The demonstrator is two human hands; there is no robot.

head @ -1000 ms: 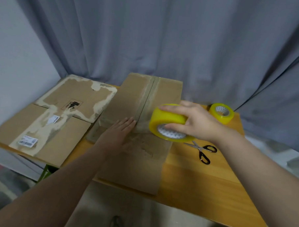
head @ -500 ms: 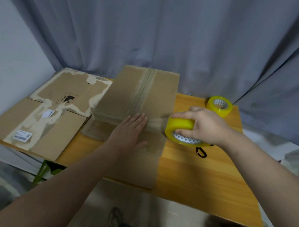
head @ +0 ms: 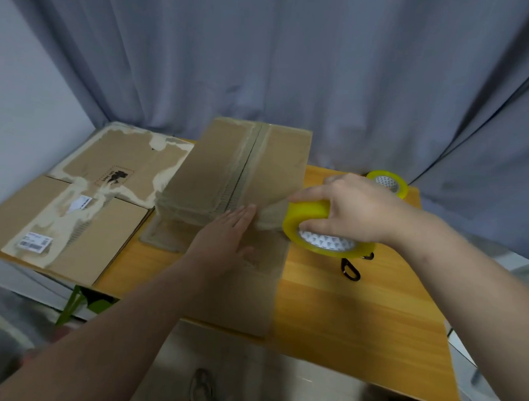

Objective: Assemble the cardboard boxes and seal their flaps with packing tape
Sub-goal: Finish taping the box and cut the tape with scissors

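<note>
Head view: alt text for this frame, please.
A person's right hand grips a large yellow roll of packing tape at the near right edge of a brown cardboard box on a wooden table, while the left hand lies flat on the box. A second yellow tape roll and black-handled scissors lie to the right; flattened cardboard sheets lie to the left.

Desk (head: pixel 357 325) stands in front of curtain (head: pixel 293 65). Cardboard box (head: pixel 228 168) sits mid-desk toward the rear, its near flap reaching the desk's front edge. Flattened box (head: pixel 75 207) lies left of it, touching, overhanging the desk's left side. Left hand (head: pixel 225 238) lies flat on the cardboard box's near face. Right hand (head: pixel 357 207) holds tape roll (head: pixel 313 229) just right of that box, above the desk. Scissors (head: pixel 349 269) lie on the desk under the roll, partly hidden. Second tape roll (head: pixel 386 183) sits at rear right corner, behind the right hand.
</note>
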